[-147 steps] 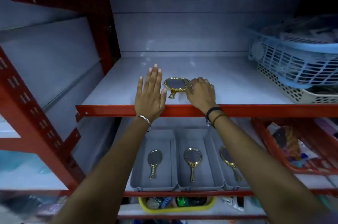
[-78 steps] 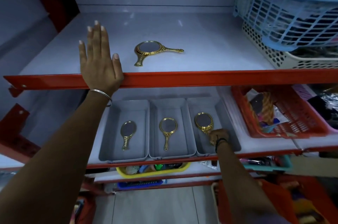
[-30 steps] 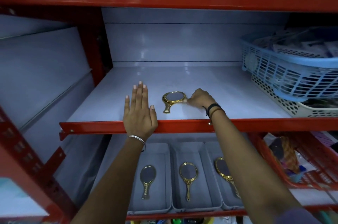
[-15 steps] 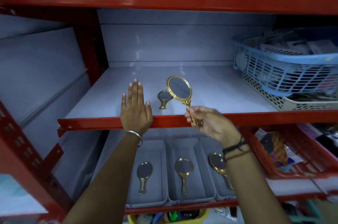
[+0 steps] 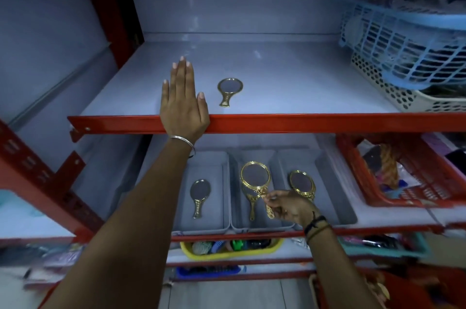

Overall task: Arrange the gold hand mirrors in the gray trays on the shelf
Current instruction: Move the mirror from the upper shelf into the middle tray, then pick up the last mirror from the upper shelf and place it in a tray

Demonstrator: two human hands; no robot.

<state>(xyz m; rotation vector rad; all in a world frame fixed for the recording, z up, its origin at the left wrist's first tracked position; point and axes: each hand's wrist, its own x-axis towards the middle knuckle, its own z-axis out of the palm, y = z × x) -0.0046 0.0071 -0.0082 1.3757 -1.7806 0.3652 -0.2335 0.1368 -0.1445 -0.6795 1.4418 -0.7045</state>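
My right hand (image 5: 290, 207) pinches the handle of a gold hand mirror (image 5: 255, 177) and holds it just above the middle gray tray (image 5: 235, 217), over a mirror lying there whose handle (image 5: 252, 207) shows below it. The left gray tray (image 5: 216, 164) holds one mirror (image 5: 199, 195). The right gray tray (image 5: 335, 197) holds another mirror (image 5: 302, 183). One more gold mirror (image 5: 229, 90) lies on the upper shelf. My left hand (image 5: 182, 101) rests flat on that shelf's front edge, fingers together, holding nothing.
A blue mesh basket (image 5: 403, 46) sits on a white perforated basket (image 5: 393, 91) at the upper shelf's right. A red basket (image 5: 413, 182) of items stands right of the trays. Below, a yellow bin (image 5: 227, 250) holds combs. Red shelf rail (image 5: 302, 122) runs across.
My right hand lifted a mirror off the upper shelf and carried it down to the middle tray on the lower shelf. My left hand stayed on the shelf edge.
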